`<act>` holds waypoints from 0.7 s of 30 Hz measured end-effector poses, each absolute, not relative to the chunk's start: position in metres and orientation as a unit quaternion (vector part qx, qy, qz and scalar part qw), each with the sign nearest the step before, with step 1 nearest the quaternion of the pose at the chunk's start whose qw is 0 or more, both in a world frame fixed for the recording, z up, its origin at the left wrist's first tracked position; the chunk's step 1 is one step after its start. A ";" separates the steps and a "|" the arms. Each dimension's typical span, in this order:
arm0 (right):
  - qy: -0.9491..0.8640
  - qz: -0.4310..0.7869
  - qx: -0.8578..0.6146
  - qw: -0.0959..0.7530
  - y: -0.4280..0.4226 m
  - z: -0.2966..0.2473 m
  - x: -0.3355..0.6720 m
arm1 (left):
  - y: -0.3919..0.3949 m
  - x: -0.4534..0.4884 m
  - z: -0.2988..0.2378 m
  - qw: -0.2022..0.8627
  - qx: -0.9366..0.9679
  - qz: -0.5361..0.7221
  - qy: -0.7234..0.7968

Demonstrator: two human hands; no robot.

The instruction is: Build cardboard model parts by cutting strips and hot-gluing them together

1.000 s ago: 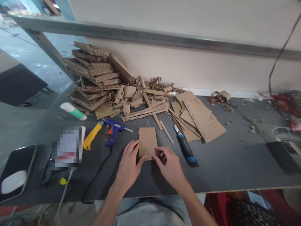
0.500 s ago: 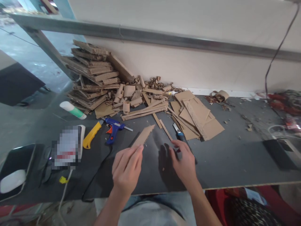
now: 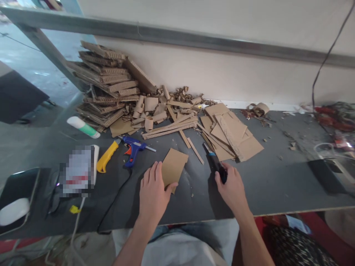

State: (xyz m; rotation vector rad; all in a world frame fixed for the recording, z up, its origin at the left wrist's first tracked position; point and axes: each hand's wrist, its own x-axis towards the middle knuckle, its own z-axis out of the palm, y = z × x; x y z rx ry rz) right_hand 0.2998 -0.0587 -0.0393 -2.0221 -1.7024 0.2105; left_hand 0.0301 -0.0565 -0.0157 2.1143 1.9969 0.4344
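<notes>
My left hand holds a small brown cardboard rectangle by its near edge, thumb on top, just above the dark grey table. To the right, my right hand is closed round the handle of a black and blue utility knife, whose blade end points away from me. A blue glue gun and a yellow cutter lie left of the cardboard piece.
Stacked corrugated cardboard and curled scraps fill the back left by the wall. Flat cut sheets lie right of centre. A white and green tube, a blurred packet, a white mouse and cables sit at the left.
The cardboard piece lay flat under both hands, was lifted on edge by my left hand, and now lies nearly flat again. My right hand moved right and closed on the knife.
</notes>
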 end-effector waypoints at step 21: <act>-0.656 0.036 -0.705 0.267 -0.069 -0.054 0.306 | 0.050 0.015 0.038 0.238 0.626 0.187 0.719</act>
